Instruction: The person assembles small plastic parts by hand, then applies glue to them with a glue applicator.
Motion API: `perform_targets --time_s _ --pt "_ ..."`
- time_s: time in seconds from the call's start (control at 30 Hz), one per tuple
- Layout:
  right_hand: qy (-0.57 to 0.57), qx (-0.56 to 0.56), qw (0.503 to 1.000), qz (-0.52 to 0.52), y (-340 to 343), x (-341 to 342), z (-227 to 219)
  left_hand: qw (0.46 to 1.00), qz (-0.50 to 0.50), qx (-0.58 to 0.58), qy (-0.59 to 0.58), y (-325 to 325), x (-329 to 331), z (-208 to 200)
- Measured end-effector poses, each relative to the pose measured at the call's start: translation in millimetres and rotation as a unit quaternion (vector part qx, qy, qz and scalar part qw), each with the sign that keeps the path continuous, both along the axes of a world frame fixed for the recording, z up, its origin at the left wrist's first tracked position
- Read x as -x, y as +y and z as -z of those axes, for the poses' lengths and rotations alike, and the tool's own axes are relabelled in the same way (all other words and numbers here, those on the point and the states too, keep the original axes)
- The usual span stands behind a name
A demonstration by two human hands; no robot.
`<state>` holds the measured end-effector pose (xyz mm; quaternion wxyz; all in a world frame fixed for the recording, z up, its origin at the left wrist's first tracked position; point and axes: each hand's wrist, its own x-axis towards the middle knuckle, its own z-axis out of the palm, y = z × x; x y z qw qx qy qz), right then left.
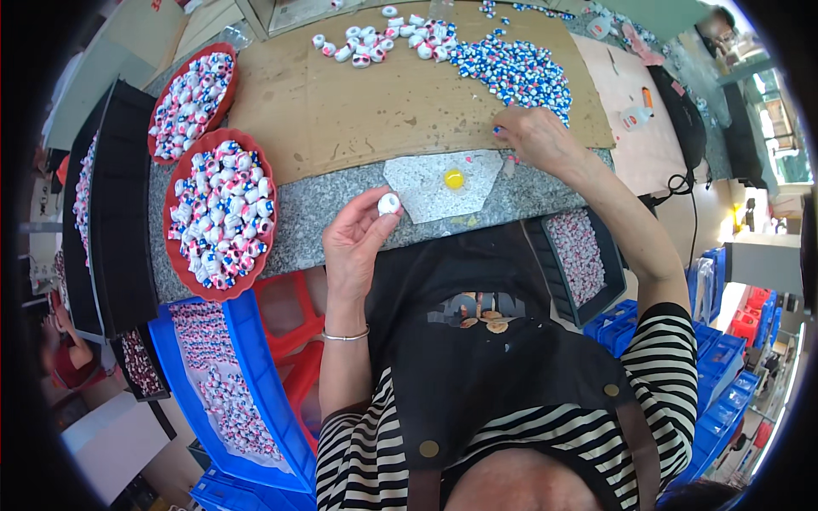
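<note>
Between the thumb and fingers of my left hand (356, 237) is a small white figurine head (388, 203), held just off the near edge of the table. My right hand (537, 136) is over the cardboard, its fingertips pinched on a tiny blue piece (498, 131). Right behind that hand spreads a pile of small blue-and-white pieces (520, 72). Loose white-and-pink heads (362, 47) lie to the left of the pile. Between my hands, a clear sheet (417, 192) bears a round yellow blob (453, 179).
Two red scalloped bowls (173, 247) on the left hold many assembled white, pink and blue pieces. A blue crate (298, 460) of similar pieces stands below them. A dark tray (545, 247) of small pieces sits by my right side. A small bottle (632, 119) lies at the right.
</note>
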<state>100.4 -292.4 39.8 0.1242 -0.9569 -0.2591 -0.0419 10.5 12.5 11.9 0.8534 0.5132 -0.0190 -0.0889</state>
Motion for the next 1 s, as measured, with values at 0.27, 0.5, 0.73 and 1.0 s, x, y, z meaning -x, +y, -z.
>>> perform_targets --time_s 0.27,0.5,0.73,1.0 --pt "0.043 0.015 0.998 0.031 12 1 -11 0.999 0.005 -0.034 -0.029 6 5 0" --pt "0.032 0.028 0.999 0.023 4 6 -5 0.997 -0.011 -0.049 -0.054 -1 4 -1" --pt "0.011 -0.045 0.992 -0.120 47 42 -32 0.993 -0.031 -0.100 -0.063 -7 2 -4" --pt "0.015 0.044 0.977 -0.209 64 36 -26 0.955 -0.063 -0.246 -0.154 -16 -8 -10"
